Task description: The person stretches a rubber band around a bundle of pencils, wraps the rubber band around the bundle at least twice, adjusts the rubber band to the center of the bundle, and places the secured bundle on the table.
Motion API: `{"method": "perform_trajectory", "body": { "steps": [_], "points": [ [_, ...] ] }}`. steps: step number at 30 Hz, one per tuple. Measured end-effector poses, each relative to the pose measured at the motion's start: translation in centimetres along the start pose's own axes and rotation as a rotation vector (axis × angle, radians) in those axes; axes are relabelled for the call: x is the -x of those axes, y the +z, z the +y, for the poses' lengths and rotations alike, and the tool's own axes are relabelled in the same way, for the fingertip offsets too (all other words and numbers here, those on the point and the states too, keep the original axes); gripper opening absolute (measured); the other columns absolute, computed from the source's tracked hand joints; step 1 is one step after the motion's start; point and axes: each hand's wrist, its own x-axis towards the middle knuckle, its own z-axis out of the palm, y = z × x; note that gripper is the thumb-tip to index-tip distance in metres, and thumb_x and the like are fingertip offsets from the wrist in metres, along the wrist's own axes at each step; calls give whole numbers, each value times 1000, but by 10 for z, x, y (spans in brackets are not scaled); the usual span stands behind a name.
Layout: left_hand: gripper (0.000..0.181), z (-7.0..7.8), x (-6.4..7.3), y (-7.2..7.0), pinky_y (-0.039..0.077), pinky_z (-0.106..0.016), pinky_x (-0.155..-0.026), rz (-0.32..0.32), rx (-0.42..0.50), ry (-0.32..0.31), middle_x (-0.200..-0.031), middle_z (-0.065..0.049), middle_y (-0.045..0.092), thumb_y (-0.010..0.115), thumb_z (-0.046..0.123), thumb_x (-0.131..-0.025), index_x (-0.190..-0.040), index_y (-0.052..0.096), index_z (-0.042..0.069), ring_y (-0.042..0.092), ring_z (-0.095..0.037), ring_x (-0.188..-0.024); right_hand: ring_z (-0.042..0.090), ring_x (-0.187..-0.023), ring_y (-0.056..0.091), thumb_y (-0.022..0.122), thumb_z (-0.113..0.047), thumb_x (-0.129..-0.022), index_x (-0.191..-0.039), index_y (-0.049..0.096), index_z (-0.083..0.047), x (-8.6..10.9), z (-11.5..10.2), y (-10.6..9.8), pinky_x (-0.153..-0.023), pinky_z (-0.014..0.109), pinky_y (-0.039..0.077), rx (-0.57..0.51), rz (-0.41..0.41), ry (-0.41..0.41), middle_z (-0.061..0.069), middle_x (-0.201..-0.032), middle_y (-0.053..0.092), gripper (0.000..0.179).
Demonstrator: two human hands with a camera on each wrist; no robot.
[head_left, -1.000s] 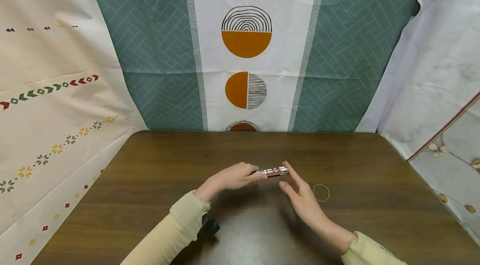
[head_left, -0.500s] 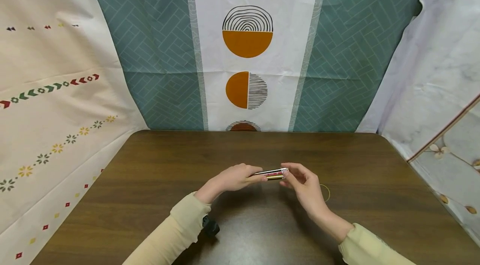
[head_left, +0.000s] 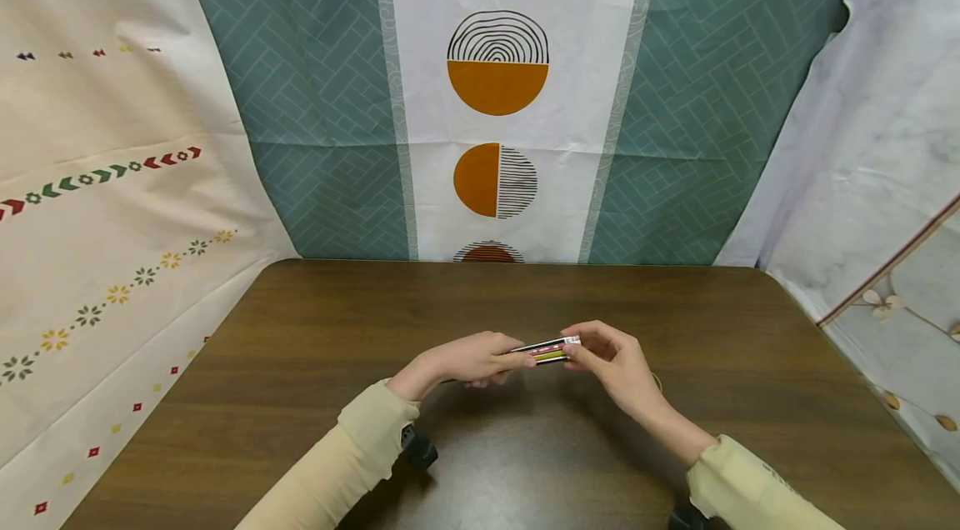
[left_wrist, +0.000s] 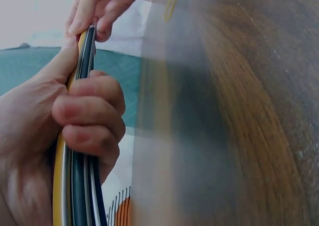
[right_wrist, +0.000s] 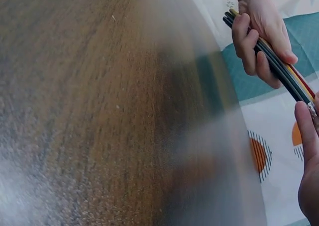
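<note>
A bundle of several slim pencils (head_left: 551, 351), some dark, one yellow and one red, is held above the table between both hands. My left hand (head_left: 472, 359) grips the bundle, its fingers curled round it in the left wrist view. At the other end, my right hand (head_left: 621, 367) pinches the silvery tips between thumb and fingers. The right wrist view shows the pencils (right_wrist: 281, 69) running slantwise from the left hand (right_wrist: 264, 24) to the right fingers. A thin yellow rubber band (left_wrist: 170, 6) lies on the table, mostly hidden behind the right hand in the head view.
The brown wooden table (head_left: 337, 305) spans the area below the hands. A patterned cloth (head_left: 322, 97) hangs behind its far edge, with more cloth at both sides. Dark devices (head_left: 420, 451) sit at the wrists.
My right hand has gone from loosely spread beside the pencil ends to pinching them. The left hand keeps its grip, and the bundle has turned slightly. The right hand now covers most of the rubber band.
</note>
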Motion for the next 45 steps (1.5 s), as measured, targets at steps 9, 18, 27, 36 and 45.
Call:
{"method": "perform_trajectory", "body": {
  "steps": [9, 18, 27, 36, 45],
  "points": [
    [47, -1, 0, -1, 28, -23, -41, -73, 135, 15, -60, 5, 38, 42, 36, -107, -107, 53, -10, 29, -8, -45, 11, -84, 72, 68, -3, -91, -115, 64, 8, 0, 1, 1, -75, 36, 60, -40, 12, -16, -3, -100, 71, 26],
    [26, -1, 2, 3, 33, -23, -43, -26, 49, 46, -65, 6, 45, 51, 32, -104, -106, 54, 7, 35, -9, -46, 11, -84, 73, 69, -8, -92, -116, 65, 7, 1, -1, -1, -76, 37, 60, -7, 38, 26, 0, -97, 71, 28],
    [29, 1, 4, 9, 37, -22, -46, 47, -22, 111, -75, 3, 49, 55, 36, -101, -127, 45, 28, 40, -8, -48, 10, -84, 72, 69, -7, -91, -117, 65, 7, 2, -5, -3, -77, 39, 59, -21, 43, 48, -3, -98, 71, 29],
    [39, 1, 4, 10, 37, -21, -45, 51, -30, 110, -77, 3, 50, 59, 36, -99, -134, 42, 32, 39, -8, -45, 11, -84, 72, 70, -9, -91, -117, 65, 5, 2, -7, -3, -77, 37, 59, -25, 40, 70, -4, -98, 71, 30],
    [36, 4, 6, 7, 37, -23, -44, 46, 25, 97, -73, -1, 48, 58, 35, -99, -133, 43, 34, 38, -10, -46, 24, -76, 73, 72, -12, -90, -131, 60, -12, 2, -8, -12, -69, 33, 60, 174, -35, -31, 12, -103, 70, 43]
  ]
}}
